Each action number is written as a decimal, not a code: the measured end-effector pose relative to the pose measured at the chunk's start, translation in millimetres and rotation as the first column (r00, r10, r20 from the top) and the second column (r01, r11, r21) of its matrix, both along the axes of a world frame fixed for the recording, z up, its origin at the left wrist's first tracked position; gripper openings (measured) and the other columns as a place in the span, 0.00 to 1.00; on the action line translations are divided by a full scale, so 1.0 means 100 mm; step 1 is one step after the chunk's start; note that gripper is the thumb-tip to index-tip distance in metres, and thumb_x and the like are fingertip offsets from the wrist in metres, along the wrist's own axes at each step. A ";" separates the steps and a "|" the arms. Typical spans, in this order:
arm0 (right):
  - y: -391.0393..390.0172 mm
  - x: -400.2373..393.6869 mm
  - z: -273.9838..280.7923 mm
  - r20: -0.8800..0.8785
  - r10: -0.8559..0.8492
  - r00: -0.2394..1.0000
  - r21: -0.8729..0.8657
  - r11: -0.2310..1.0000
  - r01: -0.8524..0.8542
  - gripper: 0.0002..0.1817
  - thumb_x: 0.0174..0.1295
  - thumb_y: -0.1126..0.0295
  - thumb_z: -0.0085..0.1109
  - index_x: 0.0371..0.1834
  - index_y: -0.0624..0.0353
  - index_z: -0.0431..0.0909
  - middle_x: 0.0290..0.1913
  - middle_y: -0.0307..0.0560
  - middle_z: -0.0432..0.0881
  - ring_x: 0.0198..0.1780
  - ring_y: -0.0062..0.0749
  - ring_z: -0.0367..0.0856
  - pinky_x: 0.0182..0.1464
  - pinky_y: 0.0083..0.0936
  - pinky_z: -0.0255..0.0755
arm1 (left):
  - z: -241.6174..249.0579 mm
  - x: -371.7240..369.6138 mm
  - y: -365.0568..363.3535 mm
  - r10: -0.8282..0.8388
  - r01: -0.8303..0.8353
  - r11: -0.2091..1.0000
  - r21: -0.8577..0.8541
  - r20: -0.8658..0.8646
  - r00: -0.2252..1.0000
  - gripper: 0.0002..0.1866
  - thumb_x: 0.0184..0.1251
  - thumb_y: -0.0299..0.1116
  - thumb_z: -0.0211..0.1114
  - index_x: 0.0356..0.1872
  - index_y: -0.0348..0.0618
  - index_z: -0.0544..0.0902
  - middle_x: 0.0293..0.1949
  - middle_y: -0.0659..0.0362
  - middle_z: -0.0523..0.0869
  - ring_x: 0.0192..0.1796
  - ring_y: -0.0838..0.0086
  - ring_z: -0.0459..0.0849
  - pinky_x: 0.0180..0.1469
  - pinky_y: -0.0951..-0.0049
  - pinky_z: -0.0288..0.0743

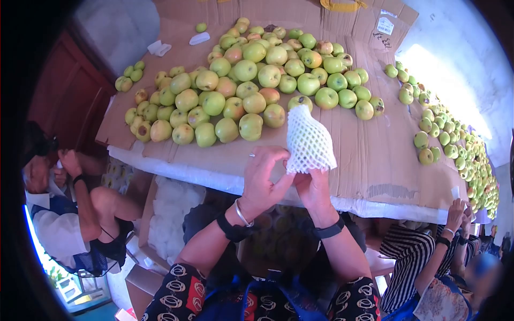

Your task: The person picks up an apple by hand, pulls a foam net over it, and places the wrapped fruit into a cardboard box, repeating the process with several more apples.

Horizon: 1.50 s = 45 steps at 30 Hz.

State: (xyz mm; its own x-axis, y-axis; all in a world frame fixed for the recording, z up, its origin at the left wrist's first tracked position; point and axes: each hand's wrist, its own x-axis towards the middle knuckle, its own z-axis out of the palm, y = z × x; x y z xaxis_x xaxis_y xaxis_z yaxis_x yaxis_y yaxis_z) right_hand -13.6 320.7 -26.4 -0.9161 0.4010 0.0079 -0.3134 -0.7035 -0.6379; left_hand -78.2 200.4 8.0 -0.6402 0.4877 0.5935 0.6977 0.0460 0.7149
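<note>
A white foam fruit net stands upright in front of me, its narrow end up, with pale green showing through the mesh. My left hand pinches the net's lower left edge between thumb and fingers. From below, my right hand grips the bottom of the net, its fingertips partly hidden by the mesh. Just behind the net's tip lies an apple with a dark spot. A big heap of green apples, some blushed red or blemished, spreads over the cardboard-covered table.
More apples lie along the right side, and a small cluster at the far left. White foam pieces rest behind the heap. Below the table is a box of white foam nets. A person sits left, another person right.
</note>
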 end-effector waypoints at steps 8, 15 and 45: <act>-0.01 -0.05 0.02 -0.038 -0.072 0.997 0.062 0.995 0.074 0.33 0.54 0.66 0.62 0.63 0.60 0.59 0.57 0.45 0.72 0.56 0.33 0.74 0.56 0.31 0.71 | 0.12 -0.03 -0.01 -0.009 0.010 1.000 0.012 -0.103 0.995 0.15 0.47 0.27 0.66 0.38 0.37 0.74 0.37 0.51 0.78 0.40 0.61 0.77 0.45 0.67 0.70; -0.05 -0.02 0.02 0.041 -0.066 0.997 0.018 0.998 0.065 0.30 0.54 0.72 0.58 0.62 0.58 0.61 0.55 0.43 0.74 0.54 0.31 0.75 0.54 0.29 0.72 | 0.02 0.00 0.03 0.130 -0.136 0.988 0.074 0.072 0.989 0.15 0.43 0.23 0.67 0.34 0.37 0.74 0.35 0.52 0.78 0.37 0.62 0.78 0.42 0.70 0.71; -0.10 -0.01 -0.12 0.065 0.205 0.977 0.036 0.978 -0.208 0.28 0.64 0.61 0.53 0.64 0.59 0.59 0.60 0.50 0.70 0.59 0.38 0.72 0.58 0.38 0.70 | 0.12 -0.47 -0.15 -0.141 -0.121 0.918 0.378 0.595 0.791 0.34 0.70 0.57 0.37 0.57 0.34 0.69 0.57 0.49 0.73 0.60 0.66 0.71 0.61 0.67 0.62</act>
State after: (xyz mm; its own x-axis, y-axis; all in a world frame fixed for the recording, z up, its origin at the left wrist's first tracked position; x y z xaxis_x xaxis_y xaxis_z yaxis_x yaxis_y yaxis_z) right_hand -14.5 310.3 -38.5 -0.9783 0.2038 -0.0377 -0.1239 -0.7210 -0.6818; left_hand -125.4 185.1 19.9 -0.9214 0.3171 0.2246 0.1184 -0.3214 0.9395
